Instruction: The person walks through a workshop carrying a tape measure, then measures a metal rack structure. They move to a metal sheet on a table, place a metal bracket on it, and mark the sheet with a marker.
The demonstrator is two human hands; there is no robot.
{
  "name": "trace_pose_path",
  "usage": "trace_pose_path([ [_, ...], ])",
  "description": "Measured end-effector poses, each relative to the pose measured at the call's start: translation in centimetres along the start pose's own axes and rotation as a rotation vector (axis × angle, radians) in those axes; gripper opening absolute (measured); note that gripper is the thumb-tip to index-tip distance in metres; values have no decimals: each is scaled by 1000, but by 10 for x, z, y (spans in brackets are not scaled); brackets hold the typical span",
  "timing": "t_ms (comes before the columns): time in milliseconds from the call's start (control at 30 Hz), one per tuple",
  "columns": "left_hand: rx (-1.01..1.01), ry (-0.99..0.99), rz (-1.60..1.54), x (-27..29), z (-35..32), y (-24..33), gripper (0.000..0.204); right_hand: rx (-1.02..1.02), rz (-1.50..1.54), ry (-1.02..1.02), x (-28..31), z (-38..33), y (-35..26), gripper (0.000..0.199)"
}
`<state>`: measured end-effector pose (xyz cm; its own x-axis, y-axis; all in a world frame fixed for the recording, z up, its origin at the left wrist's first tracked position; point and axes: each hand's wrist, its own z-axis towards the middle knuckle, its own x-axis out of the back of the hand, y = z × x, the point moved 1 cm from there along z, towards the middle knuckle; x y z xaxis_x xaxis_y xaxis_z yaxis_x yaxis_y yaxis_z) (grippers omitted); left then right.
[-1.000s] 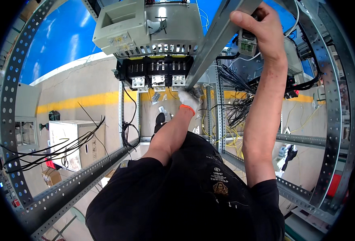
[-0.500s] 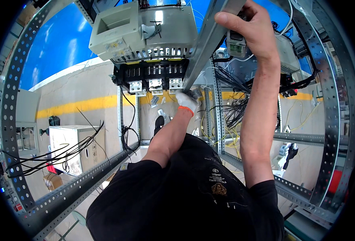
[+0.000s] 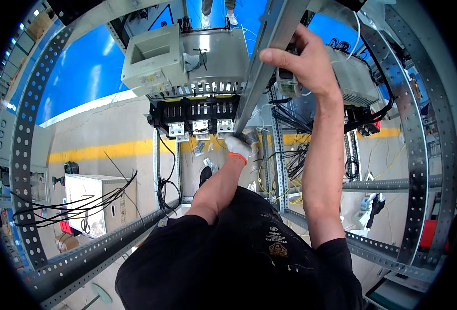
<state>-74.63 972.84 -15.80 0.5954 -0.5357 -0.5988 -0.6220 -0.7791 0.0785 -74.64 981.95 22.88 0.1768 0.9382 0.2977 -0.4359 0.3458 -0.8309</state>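
Observation:
My right hand (image 3: 303,59), bare, is raised high and wraps around a slanted grey metal rail (image 3: 262,62) and a small grey module (image 3: 289,82) behind it. My left hand (image 3: 239,146), in a white glove with an orange cuff, reaches to the lower end of that rail, where its fingers close on a small dark part that I cannot make out. Just left of the rail hangs a big grey device (image 3: 187,59) with a black terminal block (image 3: 197,114) under it.
Perforated steel frame members (image 3: 24,170) ring the view. Black cable bundles (image 3: 73,204) cross the left; loose wires (image 3: 290,155) hang behind my right forearm. A second grey unit (image 3: 350,77) sits right. A white box (image 3: 89,201) stands on the floor below.
My right hand has slid left and down along the rail, from beside the small module to gripping over the rail. The view has shifted slightly. My left hand stays at the rail's lower end.

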Motion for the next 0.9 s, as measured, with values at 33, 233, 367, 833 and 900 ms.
trace_pose_path([
  [33,-5,19,14,-4,-4,-3,35,-28,0,4,3,-3,0,58],
  [233,-101,-228,40,22,41,-2,69,-59,-13,12,-9,-2,-7,72],
  [367,-37,-121,74,12,37,-14,42,-161,2,23,11,-13,0,81],
  [833,-75,7,64,2,0,-4,22,-131,16,-4,-1,-16,6,81],
  [900,-81,-11,67,6,6,-2,20,-145,20,-2,-2,-17,8,80],
])
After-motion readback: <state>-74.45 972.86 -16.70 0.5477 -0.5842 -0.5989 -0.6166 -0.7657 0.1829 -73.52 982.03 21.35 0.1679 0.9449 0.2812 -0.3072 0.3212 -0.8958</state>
